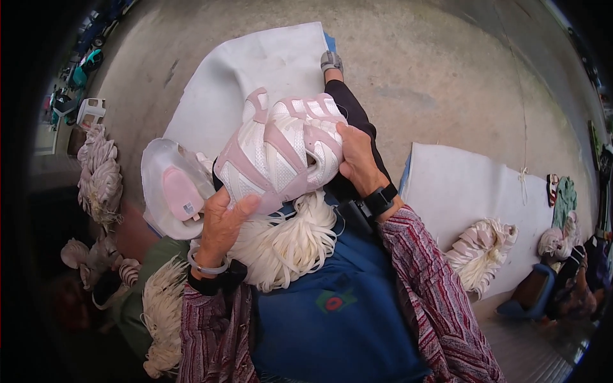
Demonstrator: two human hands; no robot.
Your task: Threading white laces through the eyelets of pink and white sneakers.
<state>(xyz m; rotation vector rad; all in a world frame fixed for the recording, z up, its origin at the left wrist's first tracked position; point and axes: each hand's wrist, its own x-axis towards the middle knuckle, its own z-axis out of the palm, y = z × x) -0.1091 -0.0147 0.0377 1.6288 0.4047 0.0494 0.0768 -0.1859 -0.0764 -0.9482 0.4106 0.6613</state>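
Observation:
Between my two hands, above my lap, is a bunch of white mesh shoe uppers [271, 150] with pink overlays. My left hand [223, 223] grips their near left edge, thumb on top. My right hand [359, 156] is closed on their right end near an opening. How many uppers overlap there, I cannot tell. Below them a thick bundle of white shoelaces [287, 246] lies on the blue cloth [332, 338] over my lap. To the left of the uppers is a clear plastic bag [156, 166] with a pink oval piece [182, 195] showing.
White sheets [255, 64] [460, 185] lie on the concrete floor ahead and to the right. A pile of uppers [482, 249] rests on the right sheet. More uppers [100, 175] are heaped at left, near a white plastic stool [91, 112]. Another lace bundle [167, 306] hangs beside my left forearm.

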